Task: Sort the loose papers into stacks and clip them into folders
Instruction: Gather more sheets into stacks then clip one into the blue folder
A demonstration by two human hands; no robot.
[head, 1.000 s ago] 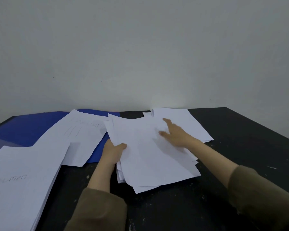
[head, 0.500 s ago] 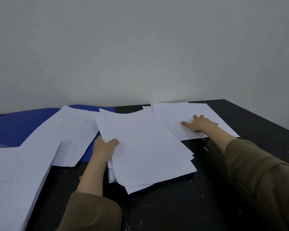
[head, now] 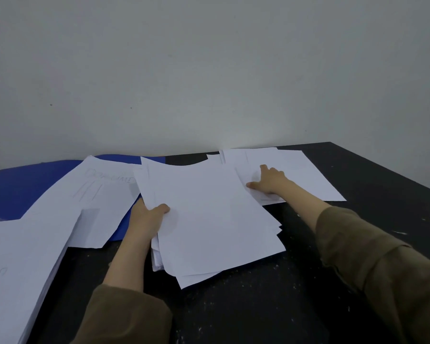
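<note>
A person sorted loose papers on a dark counter (head: 258,306), the left hand (head: 148,217) gripping the near-left edge of an uneven bundle of sheets (head: 209,219), thumb on top and fingers underneath, apparently to keep the fanned bundle from sliding while pages were dealt off it. The right hand (head: 268,181) lay on a smaller pile (head: 295,175) at the far right, fingers fairly straight and pressing down, holding nothing; it seemed to be settling a sheet onto that pile. A blue folder (head: 23,189) sat open at the far left against the wall (head: 209,70), partly covered by a page with faint handwriting (head: 97,194), and a thicker stack (head: 18,269) rested at the near left, running out of view. The bundle's lower corners stuck out unevenly toward the person. The far-right pile reached close to the wall, while bare counter remained at the right and along the near edge, likely room enough for 1 more stack.
</note>
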